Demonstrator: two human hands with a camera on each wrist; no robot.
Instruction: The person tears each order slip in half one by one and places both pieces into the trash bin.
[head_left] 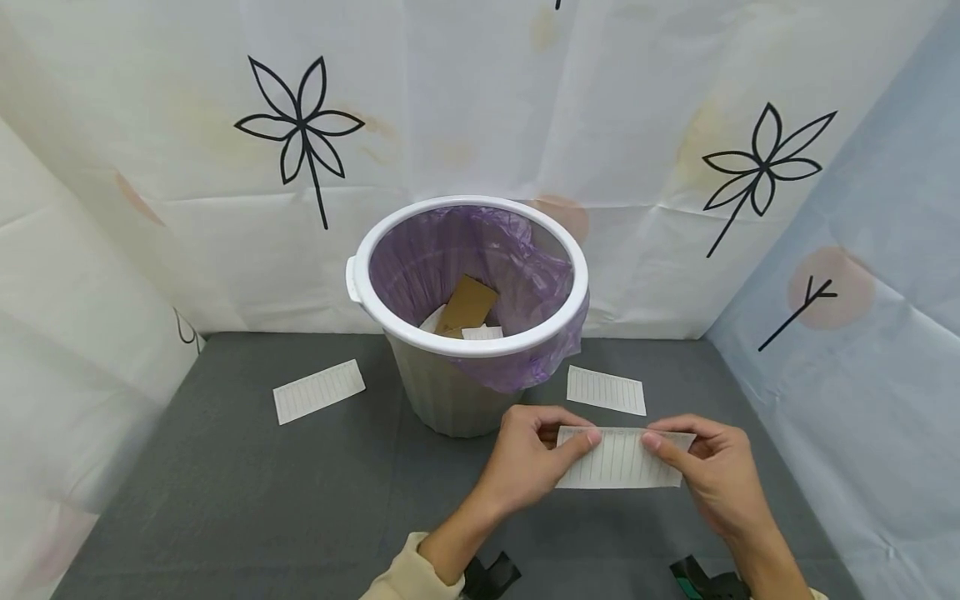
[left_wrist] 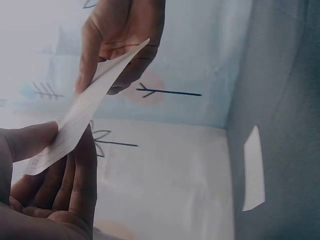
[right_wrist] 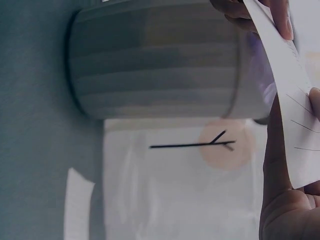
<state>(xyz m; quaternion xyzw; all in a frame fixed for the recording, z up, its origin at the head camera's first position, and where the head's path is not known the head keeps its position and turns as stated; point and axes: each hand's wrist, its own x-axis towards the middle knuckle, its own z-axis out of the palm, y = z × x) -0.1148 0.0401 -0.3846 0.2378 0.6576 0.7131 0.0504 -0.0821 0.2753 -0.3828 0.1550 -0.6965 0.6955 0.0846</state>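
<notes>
Both hands hold one lined strip of paper [head_left: 618, 460] in front of the bin, to its right. My left hand [head_left: 528, 454] pinches its left end between thumb and fingers; my right hand [head_left: 716, 471] pinches the upper right part the same way. In the left wrist view the paper [left_wrist: 85, 117] slants between the two hands, thumbs on its printed face. The right wrist view shows the paper [right_wrist: 285, 95] at the right edge, partly cut off. A white-rimmed bin [head_left: 378, 321] with a purple liner [head_left: 517, 371] stands behind the hands.
Inside the bin lie a brown cardboard piece [head_left: 468, 306] and some white paper [head_left: 482, 332]. One lined paper strip [head_left: 318, 392] lies on the grey table [head_left: 285, 508] left of the bin, another paper strip [head_left: 606, 390] to its right. Printed cloth walls [head_left: 465, 100] enclose the table.
</notes>
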